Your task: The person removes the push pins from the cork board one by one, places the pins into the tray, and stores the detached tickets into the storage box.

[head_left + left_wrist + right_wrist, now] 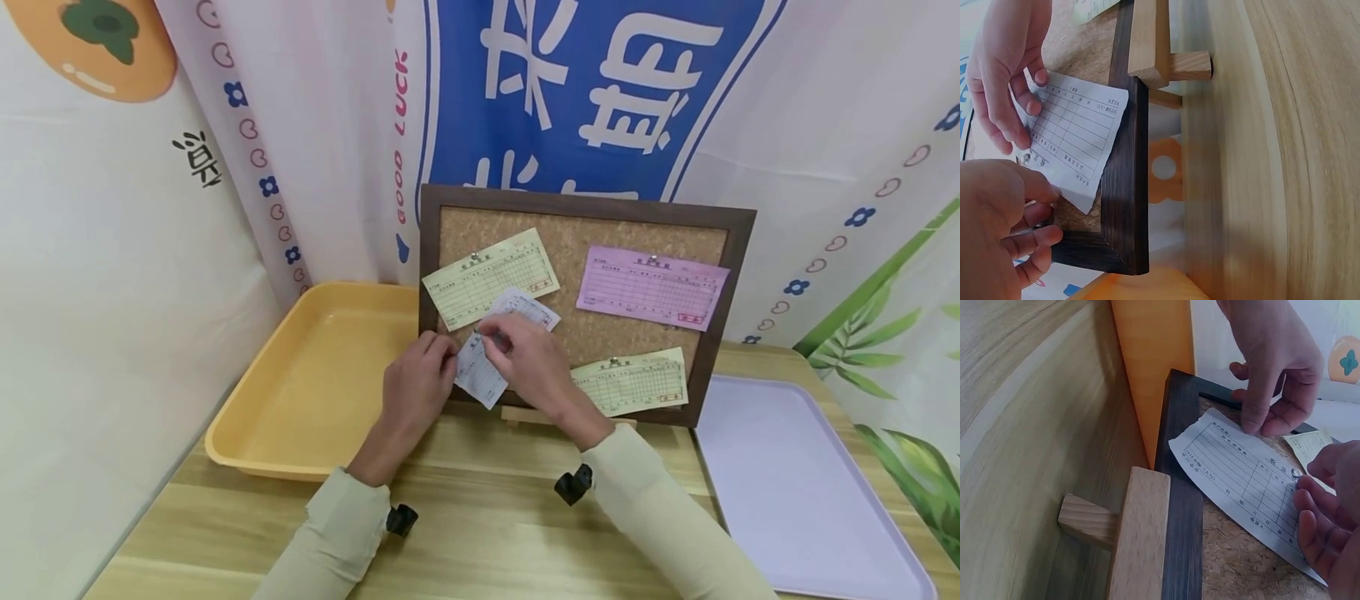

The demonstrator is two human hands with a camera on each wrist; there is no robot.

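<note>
The white receipt slip [480, 379] lies slanted against the corkboard [576, 333], lower left; the right hand [531, 360] pinches the push pin [1296, 473] at its heading; the left hand [418, 377] touches the edge, apparently for steadiness, whether pinching I cannot tell.

Head view: from above, facing forward-down. Left/right wrist views: close, surface [1247, 156] at 3/9 o'clock respectively, sharing the white slip [1079, 128].

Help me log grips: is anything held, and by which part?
The left hand holds the white paper by its edge, near a corner. Whether the right hand grips the pin can't be told.
</note>
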